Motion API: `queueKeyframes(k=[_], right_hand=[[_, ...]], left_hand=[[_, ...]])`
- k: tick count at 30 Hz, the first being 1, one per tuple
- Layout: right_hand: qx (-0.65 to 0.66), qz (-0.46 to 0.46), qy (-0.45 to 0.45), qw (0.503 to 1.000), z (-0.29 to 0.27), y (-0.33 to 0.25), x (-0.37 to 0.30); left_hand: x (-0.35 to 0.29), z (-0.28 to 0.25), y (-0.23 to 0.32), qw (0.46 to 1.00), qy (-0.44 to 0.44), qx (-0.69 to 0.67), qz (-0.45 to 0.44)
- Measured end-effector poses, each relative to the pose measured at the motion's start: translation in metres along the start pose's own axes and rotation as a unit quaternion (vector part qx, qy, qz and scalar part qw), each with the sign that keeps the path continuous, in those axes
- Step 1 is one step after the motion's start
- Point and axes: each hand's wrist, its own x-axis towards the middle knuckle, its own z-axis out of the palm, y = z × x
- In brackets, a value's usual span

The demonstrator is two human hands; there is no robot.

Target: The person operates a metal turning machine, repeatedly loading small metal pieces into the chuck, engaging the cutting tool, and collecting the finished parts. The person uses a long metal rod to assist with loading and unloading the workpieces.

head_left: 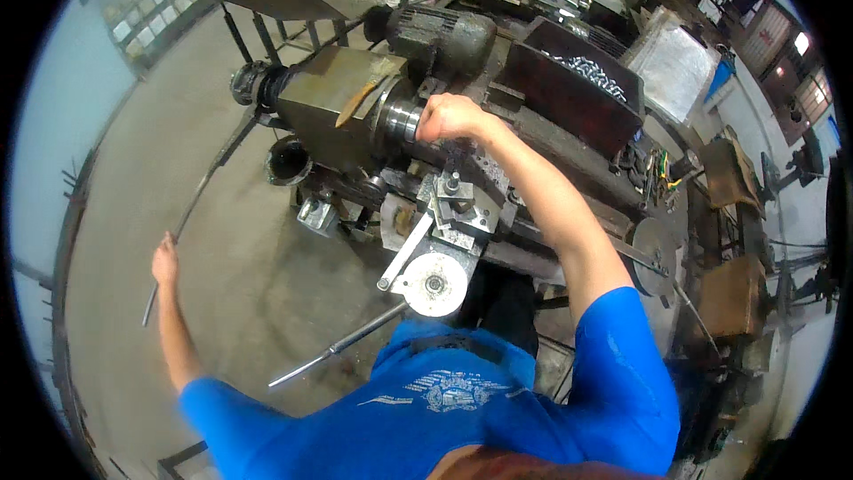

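My left hand (pixel 165 260) is closed around a long metal lever (pixel 209 180), which slopes up to the left end of a lathe. My right arm reaches across the machine. The fingers of my right hand (pixel 449 117) are curled in at the front of the shiny round chuck (pixel 402 118); whatever they hold there is hidden. The chuck juts from the boxy headstock (pixel 311 93), on top of which lies a brush with a wooden handle (pixel 357 102). Below my right forearm stands the tool post (pixel 454 191), with a pale round handwheel (pixel 435 284) nearer my body.
A finned motor (pixel 442 37) sits behind the headstock. Farther right, a dark box (pixel 569 98) holds many small shiny metal parts (pixel 591 74). Pliers and other hand tools (pixel 659 169) lie beyond my right forearm. A metal bar (pixel 333 348) sticks out near my waist.
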Motion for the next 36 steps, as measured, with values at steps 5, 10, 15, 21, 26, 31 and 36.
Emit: queueKeyframes(k=[5,10,15,21,26,31,36], right_hand=[[-0.016,0.019,-0.008,1.0,0.002,0.003,0.005],[-0.025,0.021,-0.008,0.999,0.001,-0.007,0.004],[-0.019,-0.005,-0.022,1.0,0.003,0.009,0.006],[0.199,-0.249,0.096,0.943,-0.001,0.019,-0.042],[0.311,-0.324,0.139,0.883,0.012,-0.011,-0.113],[0.333,-0.351,0.138,0.864,0.014,-0.023,-0.148],[0.329,-0.344,0.124,0.871,0.006,-0.012,-0.182]], left_hand=[[-0.119,-0.02,0.077,0.998,0.007,0.034,-0.059],[-0.188,-0.009,0.126,0.995,0.033,0.028,-0.085],[-0.196,-0.023,0.145,0.998,0.044,0.032,-0.023],[-0.195,-0.037,0.162,0.991,0.058,0.054,0.11],[-0.218,-0.085,0.303,0.856,-0.03,-0.381,0.348],[-0.26,-0.077,0.421,0.738,-0.072,-0.413,0.529],[-0.256,-0.056,0.444,0.757,-0.225,-0.397,0.467]])
